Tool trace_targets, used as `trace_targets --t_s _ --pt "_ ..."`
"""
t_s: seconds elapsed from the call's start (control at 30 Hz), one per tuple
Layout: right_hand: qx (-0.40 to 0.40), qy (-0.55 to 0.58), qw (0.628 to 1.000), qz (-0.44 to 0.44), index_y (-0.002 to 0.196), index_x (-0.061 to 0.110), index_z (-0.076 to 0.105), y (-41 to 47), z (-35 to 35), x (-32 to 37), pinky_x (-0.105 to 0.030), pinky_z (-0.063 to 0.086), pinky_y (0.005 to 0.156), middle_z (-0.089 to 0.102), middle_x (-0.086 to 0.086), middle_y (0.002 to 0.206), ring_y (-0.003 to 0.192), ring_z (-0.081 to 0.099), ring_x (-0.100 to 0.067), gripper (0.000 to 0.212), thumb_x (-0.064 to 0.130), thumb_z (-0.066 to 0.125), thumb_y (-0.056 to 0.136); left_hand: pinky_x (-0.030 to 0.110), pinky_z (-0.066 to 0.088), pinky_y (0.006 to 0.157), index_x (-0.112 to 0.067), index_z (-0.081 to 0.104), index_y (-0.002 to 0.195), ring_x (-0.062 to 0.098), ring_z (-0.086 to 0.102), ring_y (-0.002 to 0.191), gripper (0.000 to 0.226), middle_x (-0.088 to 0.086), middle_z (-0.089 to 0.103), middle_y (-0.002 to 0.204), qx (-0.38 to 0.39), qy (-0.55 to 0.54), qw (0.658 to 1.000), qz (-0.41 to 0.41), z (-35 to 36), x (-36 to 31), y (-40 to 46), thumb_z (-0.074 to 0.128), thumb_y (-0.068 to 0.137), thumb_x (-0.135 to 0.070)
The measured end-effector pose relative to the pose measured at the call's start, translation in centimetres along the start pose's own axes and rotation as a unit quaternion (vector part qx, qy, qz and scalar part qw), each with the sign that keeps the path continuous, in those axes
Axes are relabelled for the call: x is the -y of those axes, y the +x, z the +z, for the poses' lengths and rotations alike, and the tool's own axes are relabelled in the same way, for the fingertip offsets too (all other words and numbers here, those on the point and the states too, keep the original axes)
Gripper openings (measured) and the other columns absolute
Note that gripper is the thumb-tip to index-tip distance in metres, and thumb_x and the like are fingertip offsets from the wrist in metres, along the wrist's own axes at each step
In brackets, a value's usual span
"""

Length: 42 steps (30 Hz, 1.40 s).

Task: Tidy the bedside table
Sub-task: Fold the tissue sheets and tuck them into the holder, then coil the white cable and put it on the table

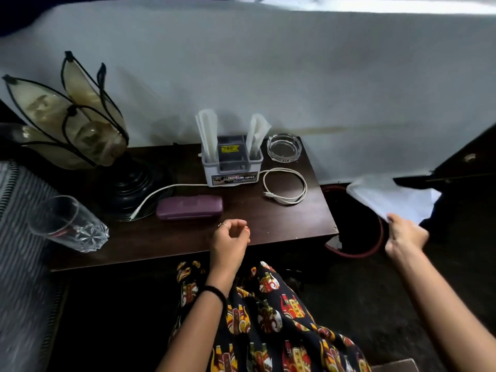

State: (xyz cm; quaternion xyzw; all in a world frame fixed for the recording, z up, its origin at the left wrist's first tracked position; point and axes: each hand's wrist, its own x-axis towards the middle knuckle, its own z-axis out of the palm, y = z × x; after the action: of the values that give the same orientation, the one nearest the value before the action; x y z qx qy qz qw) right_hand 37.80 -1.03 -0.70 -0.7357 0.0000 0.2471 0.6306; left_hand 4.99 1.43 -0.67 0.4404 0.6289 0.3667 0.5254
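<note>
Hands: your right hand (405, 233) is pinching a white cloth (389, 197) over the bin (357, 253); left hand (230, 237) (loosely curled, grip holding nothing) is hovering over the desk (166, 245).

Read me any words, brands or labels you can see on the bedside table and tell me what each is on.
"OPEL": on the strip along the front of the white organiser box.
Yellow sticker inside the same box: dark print, too small to read.
Glass ashtray: dark marking on its front rim, too blurred to read.
Nothing readable on the purple case or the drinking glass.
</note>
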Motion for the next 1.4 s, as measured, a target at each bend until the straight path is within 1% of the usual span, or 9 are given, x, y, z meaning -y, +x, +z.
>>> trace_targets --t_s 0.17,0.27,0.4,0.5,0.73,0.9,1.13,1.27,1.4 --pt "-0.052 -0.006 0.995 0.090 0.070 0.009 0.051 3.0 -0.3 -4.8 -0.023 0.049 0.066 0.062 -0.010 0.090 0.074 0.059 -0.013 0.022 -0.002 0.070 0.075 0.019 0.045 0.058 -0.022 0.063 0.087 0.010 0.065 0.068 0.010 -0.011 0.063 0.082 -0.024 0.026 0.999 -0.007 1.0 0.2 0.8 0.060 0.087 -0.013" --pt "-0.028 -0.030 0.990 0.138 0.098 -0.001 0.062 4.5 -0.2 -6.9 -0.030 0.051 0.087 0.063 -0.017 0.117 0.094 0.064 -0.022 0.021 0.003 0.070 0.079 0.021 0.045 0.059 -0.024 0.063 0.086 0.009 0.066 0.069 0.011 -0.010 0.064 0.085 -0.033 0.036 0.999 -0.011 1.2 0.1 1.3 0.060 0.087 -0.013" --pt "0.047 -0.028 0.986 0.160 0.103 0.001 0.059 5.1 1.0 -7.5 -0.020 0.052 0.080 0.059 -0.019 0.119 0.093 0.061 -0.017 0.015 0.001 0.060 0.088 0.021 0.046 0.060 -0.023 0.063 0.088 0.009 0.066 0.070 0.010 -0.008 0.064 0.088 -0.036 0.054 0.998 -0.016 1.5 -0.2 2.0 0.059 0.088 -0.013" --pt "0.069 -0.072 0.982 0.160 0.129 0.000 0.048 5.3 1.4 -7.4 -0.038 0.040 0.107 0.039 -0.024 0.147 0.134 0.042 -0.034 0.039 0.002 0.055 0.091 0.020 0.046 0.059 -0.021 0.063 0.089 0.008 0.066 0.069 0.010 -0.008 0.064 0.089 -0.042 0.058 0.997 -0.012 1.8 -0.4 2.3 0.059 0.088 -0.012" --pt "0.067 -0.141 0.975 0.157 0.120 0.003 0.057 4.7 1.2 -7.0 -0.039 0.042 0.100 0.054 -0.016 0.136 0.128 0.048 -0.028 0.030 0.007 0.055 0.090 0.018 0.044 0.056 -0.022 0.064 0.090 0.006 0.066 0.068 0.011 -0.010 0.064 0.091 -0.053 0.051 0.997 -0.009 1.7 -0.7 2.4 0.056 0.090 -0.014" --pt "0.094 -0.186 0.978 0.021 0.122 0.001 0.057 2.2 3.7 -4.3 -0.039 0.050 0.085 0.060 -0.013 0.102 0.092 0.056 -0.019 0.034 0.008 0.055 0.089 0.014 0.043 0.053 -0.021 0.063 0.094 0.007 0.066 0.074 0.012 -0.011 0.062 0.089 -0.099 0.040 0.994 -0.025 0.8 -0.7 2.3 0.055 0.089 -0.014" --pt "0.184 -0.255 0.907 -0.279 0.117 0.016 0.058 -7.7 10.4 1.2 -0.040 0.048 0.094 0.056 -0.015 0.120 0.097 0.060 -0.023 0.030 0.016 0.057 0.087 0.025 0.050 0.067 -0.021 0.060 0.096 0.018 0.064 0.087 0.015 0.001 0.064 0.100 -0.158 -0.005 0.986 -0.051 -0.9 -1.2 2.3 0.053 0.087 -0.011" --pt "0.274 -0.221 0.824 -0.444 0.114 0.009 0.059 -14.5 13.7 2.3 -0.036 0.049 0.095 0.047 -0.005 0.118 0.100 0.057 -0.015 0.027 0.003 0.055 0.088 0.031 0.049 0.084 -0.022 0.059 0.095 0.019 0.060 0.095 0.017 0.002 0.063 0.106 -0.185 -0.008 0.981 -0.053 -1.8 -1.4 2.2 0.053 0.085 -0.009" --pt "0.370 -0.247 0.700 -0.559 0.109 0.002 0.063 -19.9 17.7 2.1 -0.024 0.045 0.099 0.053 -0.014 0.119 0.109 0.055 -0.023 0.025 -0.001 0.055 0.086 0.024 0.048 0.080 -0.018 0.060 0.099 0.014 0.060 0.087 0.020 0.003 0.063 0.105 -0.188 -0.011 0.982 -0.015 -2.4 -1.2 2.0 0.051 0.086 -0.006"
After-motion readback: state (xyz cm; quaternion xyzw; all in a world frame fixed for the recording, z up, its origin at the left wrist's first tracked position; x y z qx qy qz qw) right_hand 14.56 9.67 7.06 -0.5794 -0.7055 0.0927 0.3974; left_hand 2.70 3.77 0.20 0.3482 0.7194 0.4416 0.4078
